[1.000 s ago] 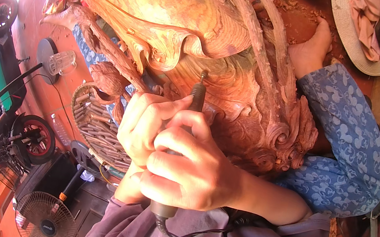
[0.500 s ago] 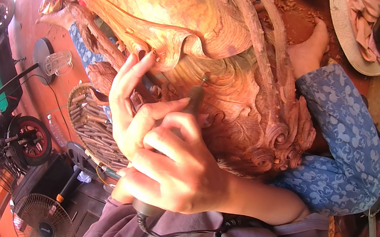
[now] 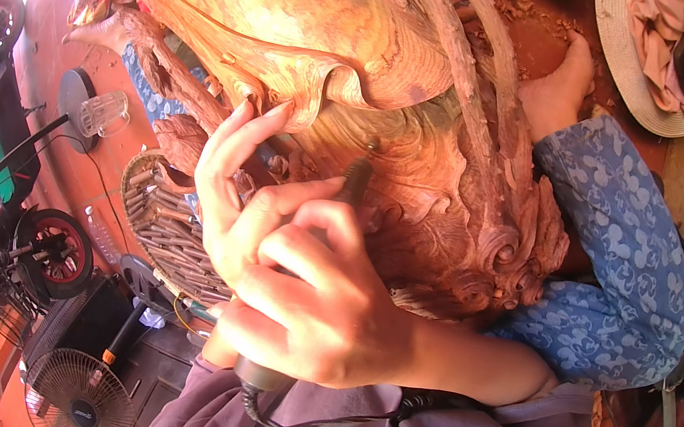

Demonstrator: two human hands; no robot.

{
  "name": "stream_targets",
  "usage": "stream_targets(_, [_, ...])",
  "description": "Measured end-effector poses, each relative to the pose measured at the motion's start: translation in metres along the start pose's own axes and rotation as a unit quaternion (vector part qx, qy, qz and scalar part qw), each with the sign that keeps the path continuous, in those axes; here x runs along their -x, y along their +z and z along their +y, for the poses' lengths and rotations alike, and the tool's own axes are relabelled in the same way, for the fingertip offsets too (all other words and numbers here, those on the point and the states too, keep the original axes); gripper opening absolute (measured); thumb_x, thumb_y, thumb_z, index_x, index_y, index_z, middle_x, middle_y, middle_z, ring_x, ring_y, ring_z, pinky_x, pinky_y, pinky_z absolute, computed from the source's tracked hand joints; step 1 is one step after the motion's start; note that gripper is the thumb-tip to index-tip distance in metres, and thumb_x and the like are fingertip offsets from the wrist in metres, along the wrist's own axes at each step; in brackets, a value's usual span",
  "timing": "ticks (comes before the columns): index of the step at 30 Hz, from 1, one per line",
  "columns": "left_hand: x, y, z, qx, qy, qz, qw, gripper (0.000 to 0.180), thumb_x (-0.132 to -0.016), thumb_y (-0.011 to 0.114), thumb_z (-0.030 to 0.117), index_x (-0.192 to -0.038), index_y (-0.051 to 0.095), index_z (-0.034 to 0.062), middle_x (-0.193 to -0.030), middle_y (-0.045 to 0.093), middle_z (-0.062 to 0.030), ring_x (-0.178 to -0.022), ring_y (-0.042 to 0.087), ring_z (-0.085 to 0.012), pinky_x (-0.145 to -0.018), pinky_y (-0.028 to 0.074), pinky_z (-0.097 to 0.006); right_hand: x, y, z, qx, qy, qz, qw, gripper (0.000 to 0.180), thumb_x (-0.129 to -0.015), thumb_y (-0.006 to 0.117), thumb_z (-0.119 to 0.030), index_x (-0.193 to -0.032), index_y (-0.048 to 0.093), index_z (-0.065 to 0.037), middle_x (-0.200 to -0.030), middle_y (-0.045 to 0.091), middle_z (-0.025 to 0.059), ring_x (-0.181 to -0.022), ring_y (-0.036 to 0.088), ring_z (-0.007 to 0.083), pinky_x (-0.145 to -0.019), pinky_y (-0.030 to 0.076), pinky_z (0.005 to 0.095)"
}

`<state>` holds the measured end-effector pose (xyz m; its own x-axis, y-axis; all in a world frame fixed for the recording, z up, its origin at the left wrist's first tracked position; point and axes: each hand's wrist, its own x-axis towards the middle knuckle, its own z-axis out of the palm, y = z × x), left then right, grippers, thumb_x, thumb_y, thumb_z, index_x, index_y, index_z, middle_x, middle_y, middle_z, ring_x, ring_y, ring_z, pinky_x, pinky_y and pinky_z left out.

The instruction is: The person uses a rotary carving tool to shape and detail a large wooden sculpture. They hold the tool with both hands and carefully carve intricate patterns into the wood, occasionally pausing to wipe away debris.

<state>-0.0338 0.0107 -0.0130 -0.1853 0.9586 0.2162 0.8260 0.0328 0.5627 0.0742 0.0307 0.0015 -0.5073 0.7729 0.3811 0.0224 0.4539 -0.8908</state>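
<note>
My right hand (image 3: 318, 300) is wrapped round a rotary carving tool (image 3: 355, 181), its dark neck pointing up and its cable leaving the rear end. The tool's small tip is close above a ridged hollow in a large carved wood piece (image 3: 426, 173); whether it touches cannot be made out. Partly covered by the right, my left hand (image 3: 223, 194) has two fingers stretched out and apart, their tips at the curled wooden edge. Another finger of it, perhaps the thumb, lies against the tool's neck. The carving has a smooth, pale upper panel and gnarled branch-like edges.
A basket of short rods (image 3: 157, 210) stands left of the carving. Further left are a clear mug (image 3: 105, 115), a bike-like vehicle (image 3: 2, 138) and a fan (image 3: 81, 396). A straw hat (image 3: 619, 70) holding cloth lies upper right. Patterned blue trouser legs (image 3: 624, 261) flank the wood.
The stretched left fingers have shifted slightly to the right along the curled edge. The tool's tip has moved a little downward and right. My right hand stays wrapped round it.
</note>
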Motion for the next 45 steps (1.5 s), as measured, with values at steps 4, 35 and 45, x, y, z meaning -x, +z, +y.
stream_targets(4, [0.002,-0.001,-0.002,-0.003,-0.012,-0.001,1.000,0.019,-0.065,0.077,0.017,-0.084,0.075,0.0125,-0.123,0.060,-0.0145,-0.126,0.048,-0.0368,-0.104,0.042,-0.048,0.001,0.001,0.001,-0.009,-0.009,0.009,1.000,0.018,-0.058,0.071,-0.016,-0.074,0.064,-0.011,-0.085,0.062,0.0004,-0.076,0.054,0.0177,-0.074,0.042,0.0393])
stream_targets(35, [0.004,0.006,0.006,-0.006,0.013,0.016,1.000,0.018,-0.067,0.075,0.023,-0.079,0.073,0.0097,-0.114,0.063,-0.0140,-0.118,0.054,-0.0350,-0.101,0.043,-0.048,0.009,-0.013,0.002,-0.022,-0.014,-0.018,0.999,0.015,-0.060,0.073,-0.017,-0.072,0.065,-0.013,-0.078,0.059,-0.0013,-0.076,0.055,0.0176,-0.070,0.042,0.0387])
stream_targets(45, [0.002,0.017,0.013,-0.012,0.002,-0.010,1.000,0.015,-0.072,0.075,0.027,-0.078,0.074,0.0123,-0.115,0.063,-0.0100,-0.119,0.053,-0.0346,-0.103,0.037,-0.043,0.010,-0.024,0.007,0.001,0.019,-0.010,1.000,0.017,-0.056,0.072,-0.016,-0.070,0.064,-0.012,-0.081,0.062,-0.0007,-0.078,0.056,0.0185,-0.072,0.043,0.0410])
